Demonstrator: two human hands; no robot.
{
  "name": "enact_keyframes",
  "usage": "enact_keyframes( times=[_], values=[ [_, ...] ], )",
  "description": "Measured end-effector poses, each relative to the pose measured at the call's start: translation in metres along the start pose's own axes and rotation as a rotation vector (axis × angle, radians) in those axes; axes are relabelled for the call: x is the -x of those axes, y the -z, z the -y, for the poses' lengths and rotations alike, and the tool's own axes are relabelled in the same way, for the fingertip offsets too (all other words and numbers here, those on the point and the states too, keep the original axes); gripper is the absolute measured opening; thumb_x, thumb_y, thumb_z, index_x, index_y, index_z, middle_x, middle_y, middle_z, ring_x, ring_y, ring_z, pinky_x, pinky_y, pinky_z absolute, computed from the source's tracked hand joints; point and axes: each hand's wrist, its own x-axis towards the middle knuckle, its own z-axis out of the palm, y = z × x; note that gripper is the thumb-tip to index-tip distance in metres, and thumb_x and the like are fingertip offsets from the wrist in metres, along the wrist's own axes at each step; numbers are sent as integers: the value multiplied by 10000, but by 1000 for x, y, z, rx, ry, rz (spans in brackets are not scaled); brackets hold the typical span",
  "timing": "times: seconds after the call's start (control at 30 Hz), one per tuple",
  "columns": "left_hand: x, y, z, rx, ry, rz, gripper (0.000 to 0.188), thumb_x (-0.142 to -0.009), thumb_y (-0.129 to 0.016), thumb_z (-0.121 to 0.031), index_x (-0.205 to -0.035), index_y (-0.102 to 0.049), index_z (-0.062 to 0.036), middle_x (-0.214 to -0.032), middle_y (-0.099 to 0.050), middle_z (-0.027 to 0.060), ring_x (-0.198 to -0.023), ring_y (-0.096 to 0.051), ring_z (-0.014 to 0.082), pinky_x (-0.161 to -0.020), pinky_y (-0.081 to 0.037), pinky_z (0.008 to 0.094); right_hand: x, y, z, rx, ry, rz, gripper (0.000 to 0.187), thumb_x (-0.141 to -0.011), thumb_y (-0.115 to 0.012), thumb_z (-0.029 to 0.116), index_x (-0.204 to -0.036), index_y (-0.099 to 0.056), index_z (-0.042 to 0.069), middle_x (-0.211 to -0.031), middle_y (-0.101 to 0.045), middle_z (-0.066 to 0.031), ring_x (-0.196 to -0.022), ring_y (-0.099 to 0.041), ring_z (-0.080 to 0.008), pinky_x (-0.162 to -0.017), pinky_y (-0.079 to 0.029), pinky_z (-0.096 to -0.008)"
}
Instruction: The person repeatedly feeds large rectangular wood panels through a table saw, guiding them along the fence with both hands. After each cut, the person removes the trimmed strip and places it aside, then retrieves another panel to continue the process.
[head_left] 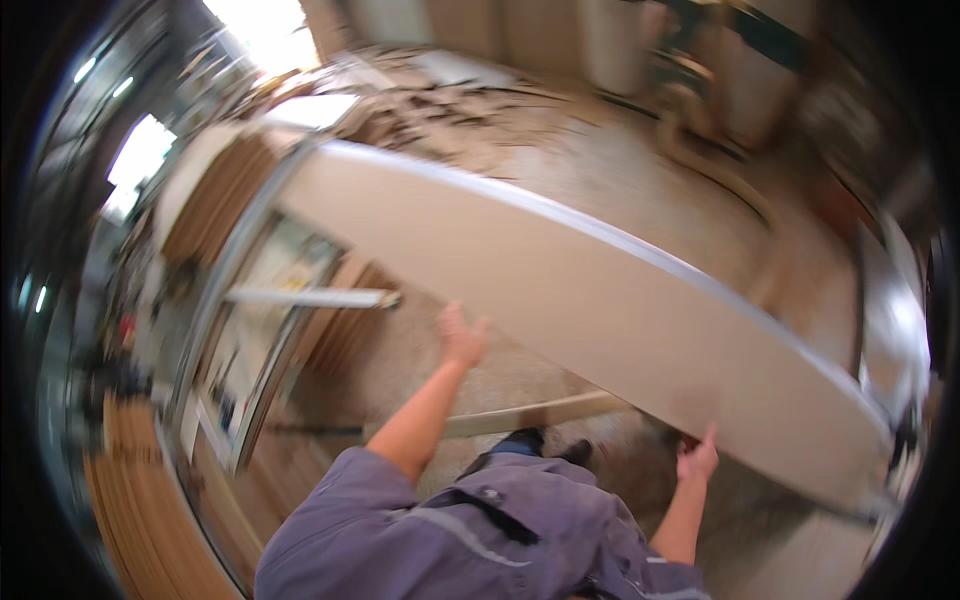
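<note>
A long beige panel [560, 270] with a pale far edge stretches in front of me, from the upper left to the lower right. My right hand [698, 458] grips its near edge, thumb up against the face and the other fingers curled at the edge. Beside the near edge farther left is my left hand [463, 338], fingers apart, blurred; whether it touches the panel I cannot tell. The panel's left end meets a grey metal frame [235, 245], from which a pale bar [315, 297] juts toward my left hand.
Stacked brown boards [225, 195] stand at the left, with another stack [150, 510] at lower left. Scrap pieces [430, 110] litter the floor beyond the panel. A hose [715, 175] curves at upper right. A curved wooden strip [540, 412] lies before my feet.
</note>
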Motion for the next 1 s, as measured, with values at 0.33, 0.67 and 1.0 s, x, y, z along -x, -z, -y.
enact_keyframes(
  times=[0.33, 0.67, 1.0],
  values=[
    [22, 51, 112, 512, 758, -169, 725, -909, -681, -485, -1396, -422, -15, -1171, -587, 131, -1046, -558, 246, -972, -462, 423, 8, -3, -8, 164, 57, -56, 405, -984, -578, 512, -1040, -603, 111, -801, -562, 19, -591, -471, -90, -470, -371, -221],
    [-97, 80, 196, 1127, 949, -455, 524, -917, -660, -497, -1174, -501, -69, -867, -565, 63, -645, -538, 205, -559, -470, 394, 13, -5, -1, 242, 33, -186, 396, -986, -554, 508, -1133, -583, 141, -782, -505, 10, -620, -458, -101, -485, -378, -237],
    [-149, 75, 188, 702, 1043, -712, 642, -831, -739, -291, -1225, -437, 117, -1146, -645, 256, -1018, -675, 339, -863, -536, 405, -54, 13, -18, 491, -53, -69, 424, -1004, -413, 479, -974, -542, 77, -812, -519, -87, -667, -487, -252, -497, -401, -378]
  ],
)
